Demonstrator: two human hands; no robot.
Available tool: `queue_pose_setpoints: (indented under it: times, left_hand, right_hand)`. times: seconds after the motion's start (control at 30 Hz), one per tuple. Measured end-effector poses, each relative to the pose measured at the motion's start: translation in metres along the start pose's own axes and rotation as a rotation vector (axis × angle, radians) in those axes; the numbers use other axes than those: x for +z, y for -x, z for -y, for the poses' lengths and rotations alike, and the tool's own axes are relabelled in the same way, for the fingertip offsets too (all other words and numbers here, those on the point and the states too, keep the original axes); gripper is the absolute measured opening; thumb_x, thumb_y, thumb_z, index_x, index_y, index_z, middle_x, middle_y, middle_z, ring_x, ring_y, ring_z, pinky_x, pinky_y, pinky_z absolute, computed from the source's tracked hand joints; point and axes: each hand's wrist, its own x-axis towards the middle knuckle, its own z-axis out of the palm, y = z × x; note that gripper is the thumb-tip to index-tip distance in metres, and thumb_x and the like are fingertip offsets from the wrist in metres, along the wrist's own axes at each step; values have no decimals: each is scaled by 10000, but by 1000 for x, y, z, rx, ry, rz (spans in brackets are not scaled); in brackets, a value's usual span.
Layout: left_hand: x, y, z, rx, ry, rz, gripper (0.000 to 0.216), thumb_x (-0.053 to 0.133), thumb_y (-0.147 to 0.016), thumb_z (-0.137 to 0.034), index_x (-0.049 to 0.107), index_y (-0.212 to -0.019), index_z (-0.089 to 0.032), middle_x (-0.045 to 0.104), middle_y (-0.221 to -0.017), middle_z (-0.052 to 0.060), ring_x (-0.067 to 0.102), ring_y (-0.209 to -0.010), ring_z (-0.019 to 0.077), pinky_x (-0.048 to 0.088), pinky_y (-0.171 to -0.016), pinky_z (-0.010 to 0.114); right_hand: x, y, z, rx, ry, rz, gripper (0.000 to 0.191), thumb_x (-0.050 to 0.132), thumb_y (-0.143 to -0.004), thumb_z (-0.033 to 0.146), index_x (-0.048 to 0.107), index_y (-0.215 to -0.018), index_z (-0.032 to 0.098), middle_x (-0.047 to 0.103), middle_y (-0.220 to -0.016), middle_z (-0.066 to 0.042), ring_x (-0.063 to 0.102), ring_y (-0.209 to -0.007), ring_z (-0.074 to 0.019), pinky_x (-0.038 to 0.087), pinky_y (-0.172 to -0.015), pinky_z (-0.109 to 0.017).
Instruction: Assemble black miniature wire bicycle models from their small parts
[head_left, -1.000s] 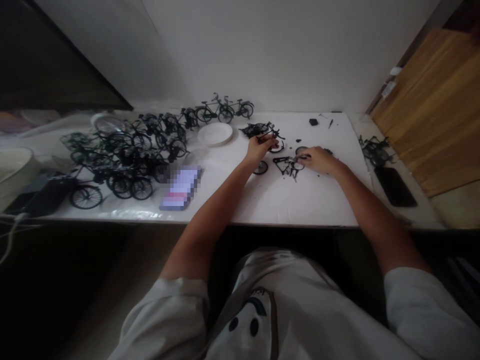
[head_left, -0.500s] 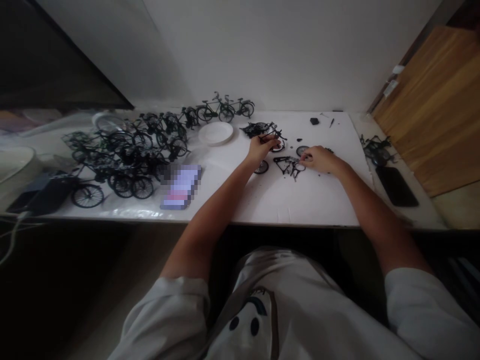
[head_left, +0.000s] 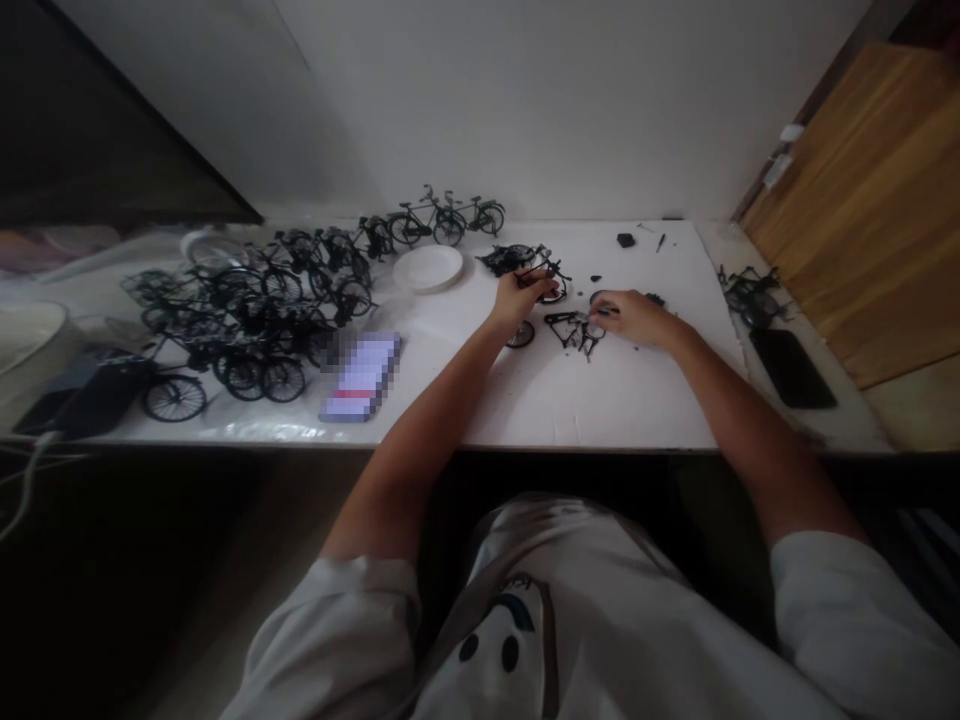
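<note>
My left hand (head_left: 517,298) is closed around a black miniature bicycle (head_left: 556,270), whose dark frame shows above and beside the fingers. My right hand (head_left: 636,318) has thumb and fingertips pinched together just to the right, over some flat black bicycle parts (head_left: 571,332) on the white board. What sits in that pinch, if anything, is too small to tell. A small spoked wheel (head_left: 522,334) shows below my left wrist. Behind the left hand lie more dark bicycle parts (head_left: 504,260), and another dark piece (head_left: 654,299) lies beyond the right hand.
Many black miniature bicycles (head_left: 255,330) crowd the left side. Near them are a round white lid or dish (head_left: 429,269) and a lit phone (head_left: 364,375). A dark phone (head_left: 792,368) and black parts (head_left: 751,295) lie at right. A small black block (head_left: 625,240) sits at the back.
My right hand has shifted slightly left, closer to the left hand, and covers more of the wheel behind it. My left hand keeps hold of the miniature bicycle. The view has moved slightly.
</note>
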Motion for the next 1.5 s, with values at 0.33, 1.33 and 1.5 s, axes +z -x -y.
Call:
queue_pose_setpoints:
  times: [0.33, 1.33, 1.5]
  left_hand:
    - [0, 1, -2, -24, -29, -13, 98, 828, -791, -135, 755, -854, -154, 805, -897, 76, 743, -809, 176, 609, -867, 354]
    - [0, 2, -2, -30, -32, -6, 108, 821, -793, -154, 761, -883, -151, 809, -932, 87, 760, -839, 186, 611, -909, 367]
    - [-1, 3, -2, -36, -42, -4, 108, 814, -802, -158, 766, -898, -148, 812, -933, 94, 760, -842, 183, 607, -902, 361]
  right_hand:
    - [10, -8, 0, -41, 65, 33, 222, 733, -997, 430, 801, -1058, 228, 733, -893, -64, 593, -757, -205, 425, -713, -332]
    - [-9, -5, -20, 124, 327, -55, 690, 746, -982, 520, 631, -1577, 190, 746, -1412, -217, 722, -1185, -391, 546, -930, -453]
    - [-9, -7, -24, 129, 321, -27, 584, 776, -957, 536, 741, -1437, 205, 755, -1407, -205, 711, -1229, -410, 556, -949, -461]
